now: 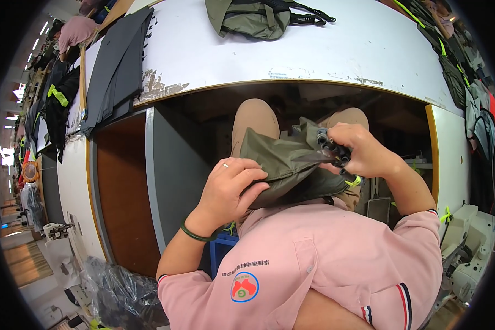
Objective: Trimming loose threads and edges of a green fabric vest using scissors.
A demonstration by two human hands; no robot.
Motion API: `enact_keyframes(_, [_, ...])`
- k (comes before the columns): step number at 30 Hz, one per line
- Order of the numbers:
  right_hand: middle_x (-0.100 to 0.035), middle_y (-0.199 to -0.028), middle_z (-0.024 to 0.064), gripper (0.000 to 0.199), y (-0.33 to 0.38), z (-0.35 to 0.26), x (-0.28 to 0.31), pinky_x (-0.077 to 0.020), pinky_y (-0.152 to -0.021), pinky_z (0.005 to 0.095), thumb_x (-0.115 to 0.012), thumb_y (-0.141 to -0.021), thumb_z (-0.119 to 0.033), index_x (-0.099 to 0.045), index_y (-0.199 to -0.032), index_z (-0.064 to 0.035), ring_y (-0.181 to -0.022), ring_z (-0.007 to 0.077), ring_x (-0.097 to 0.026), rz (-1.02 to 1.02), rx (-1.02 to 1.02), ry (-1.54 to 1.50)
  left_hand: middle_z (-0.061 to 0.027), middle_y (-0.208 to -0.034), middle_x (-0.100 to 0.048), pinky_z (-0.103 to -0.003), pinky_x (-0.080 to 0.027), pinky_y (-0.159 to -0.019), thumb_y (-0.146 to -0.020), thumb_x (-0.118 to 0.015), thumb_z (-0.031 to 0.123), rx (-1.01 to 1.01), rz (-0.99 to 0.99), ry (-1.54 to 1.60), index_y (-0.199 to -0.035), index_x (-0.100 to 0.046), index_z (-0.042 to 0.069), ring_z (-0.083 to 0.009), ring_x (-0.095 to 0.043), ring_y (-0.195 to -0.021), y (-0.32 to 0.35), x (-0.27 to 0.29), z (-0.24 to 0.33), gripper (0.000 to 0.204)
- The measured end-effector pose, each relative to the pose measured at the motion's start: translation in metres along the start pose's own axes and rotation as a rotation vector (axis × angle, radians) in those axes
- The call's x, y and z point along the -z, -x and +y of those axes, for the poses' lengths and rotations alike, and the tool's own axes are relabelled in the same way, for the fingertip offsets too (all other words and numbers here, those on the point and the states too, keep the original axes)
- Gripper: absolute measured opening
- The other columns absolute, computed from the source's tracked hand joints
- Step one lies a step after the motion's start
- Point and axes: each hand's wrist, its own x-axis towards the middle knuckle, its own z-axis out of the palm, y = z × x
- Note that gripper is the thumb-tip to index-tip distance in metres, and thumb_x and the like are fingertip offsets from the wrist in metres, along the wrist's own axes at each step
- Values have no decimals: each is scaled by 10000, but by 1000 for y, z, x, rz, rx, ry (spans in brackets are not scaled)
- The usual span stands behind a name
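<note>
1. Olive-green fabric, a partly sewn bag piece (283,165), sat in the person's lap at the centre of the view, just below the table edge.
2. At 8 o'clock of the fabric, the left hand (231,190) was closed around its lower left corner, fingers curled over the cloth and thumb beneath. A ring showed on one finger and a dark green band circled the wrist.
3. At 3 o'clock of the fabric, the right hand (363,151) was pinched shut on a cluster of black plastic cord locks (330,147) at the fabric's upper right edge. A neon yellow cord end (354,181) hung just below that hand.
4. At 12 o'clock, a white worktable (313,49) with chipped paint along its front carried another olive-green bag (253,19) with black straps.
5. At 10 o'clock, a stack of dark grey fabric panels (118,66) lay on the table's left end.
6. At 4 o'clock, part of a white sewing machine (470,258) stood beside the person's pink sleeve.
</note>
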Motion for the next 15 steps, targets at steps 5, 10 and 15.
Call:
enact_keyframes(5, [-566, -717, 127, 264, 1, 1, 1, -421, -608, 362, -802, -727, -107, -557, -763, -14, -679, 304, -533, 6, -5, 20, -77, -976, -653, -347, -453, -783, -741, -788, 101, 74, -60, 81, -950, -681, 75, -255, -601, -866, 7, -4, 6, 237])
enact_keyframes(10, [-569, -693, 109, 272, 5, 3, 0, -424, -624, 374, -802, -705, -107, -548, -740, -19, -679, 302, -537, 13, 63, 27, -63, -921, -645, -339, -449, -767, -730, -768, 57, 101, -39, 31, -932, -668, 71, -246, -595, -851, 6, -8, 1, 226])
enact_keyframes(15, [-579, -683, 95, 289, 13, 7, 2, -428, -637, 388, -807, -690, -115, -535, -724, -24, -676, 306, -546, -29, 19, 17, -45, -880, -636, -334, -443, -752, -720, -736, 14, -91, 148, -241, -893, -643, 66, -240, -586, -829, 4, -9, -4, 203])
